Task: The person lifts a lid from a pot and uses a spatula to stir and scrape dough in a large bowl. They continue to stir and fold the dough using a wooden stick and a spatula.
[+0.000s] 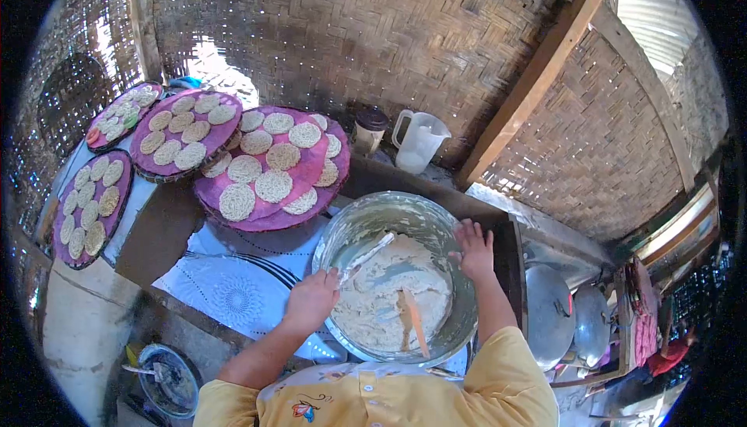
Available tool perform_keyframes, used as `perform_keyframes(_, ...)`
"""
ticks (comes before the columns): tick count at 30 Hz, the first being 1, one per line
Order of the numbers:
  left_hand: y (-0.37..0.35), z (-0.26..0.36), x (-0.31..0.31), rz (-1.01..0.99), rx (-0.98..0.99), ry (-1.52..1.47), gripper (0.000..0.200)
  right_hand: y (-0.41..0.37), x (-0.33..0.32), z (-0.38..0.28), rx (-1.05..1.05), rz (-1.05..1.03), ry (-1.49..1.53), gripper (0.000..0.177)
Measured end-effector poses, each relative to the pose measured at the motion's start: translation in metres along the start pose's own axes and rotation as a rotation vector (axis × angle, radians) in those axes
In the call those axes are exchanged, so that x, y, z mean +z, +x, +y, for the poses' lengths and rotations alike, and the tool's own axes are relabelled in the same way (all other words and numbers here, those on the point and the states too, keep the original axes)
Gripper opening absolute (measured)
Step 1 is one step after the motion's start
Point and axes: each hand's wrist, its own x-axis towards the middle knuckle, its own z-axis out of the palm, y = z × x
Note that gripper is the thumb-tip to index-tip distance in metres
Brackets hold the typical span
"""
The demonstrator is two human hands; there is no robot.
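Observation:
A large metal basin [464,302] stands before me with pale, sticky dough [381,310] inside. My left hand [313,300] is closed at the basin's left rim, around the lower end of a dough-coated stick [366,255]; part of the grip is hidden. At the right rim lies my right hand [473,250], fingers spread and touching the basin, holding nothing. An orange-handled spatula [417,324] leans in the dough near the front wall.
Round trays [204,208] with pink cloth and pale flat discs fill the left. Behind the basin stand a plastic jug [421,143] and a dark-lidded jar [369,131]. A small bucket [189,384] sits lower left; large metal lids [548,314] stand right. A person [669,355] is at far right.

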Motion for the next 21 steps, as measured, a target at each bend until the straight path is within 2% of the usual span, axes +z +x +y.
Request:
perform_keyframes(2, -0.001, 0.0, 0.001, -0.011, -0.001, 0.007, 0.045, 0.022, 0.049, 0.018, 0.435, -0.143, 0.516, 0.073)
perform_keyframes(3, -0.001, 0.0, 0.002, -0.019, 0.002, 0.011, 0.046, 0.028, 0.046, 0.019, 0.657, -0.216, 0.773, 0.072)
perform_keyframes(6, -0.001, 0.0, 0.002, -0.025, 0.004, 0.004, 0.047, 0.02, 0.027, -0.003, 0.32, 0.125, 0.135, 0.075)
perform_keyframes(7, 0.0, 0.0, 0.001, -0.019, 0.003, 0.002, 0.048, 0.021, 0.019, -0.011, 0.129, 0.167, -0.041, 0.077)
perform_keyframes(10, -0.001, 0.0, 0.001, 0.014, 0.025, -0.013, 0.049, 0.029, 0.008, -0.035, -0.005, 0.097, -0.111, 0.076)
perform_keyframes(16, 0.003, 0.001, -0.003, -0.04, -0.002, 0.027, 0.046, 0.068, 0.008, -0.039, 0.037, -0.138, -0.107, 0.073)
perform_keyframes(17, 0.003, 0.002, -0.004, -0.048, -0.004, 0.038, 0.045, 0.071, 0.001, -0.04, 0.072, -0.101, -0.049, 0.065)
perform_keyframes(20, 0.002, 0.005, -0.002, -0.021, 0.019, 0.026, 0.041, 0.081, 0.021, -0.038, 0.247, 0.018, 0.161, 0.057)
perform_keyframes(21, 0.003, 0.007, -0.003, -0.025, 0.025, 0.023, 0.04, 0.084, 0.021, -0.036, 0.23, 0.06, 0.179, 0.047)
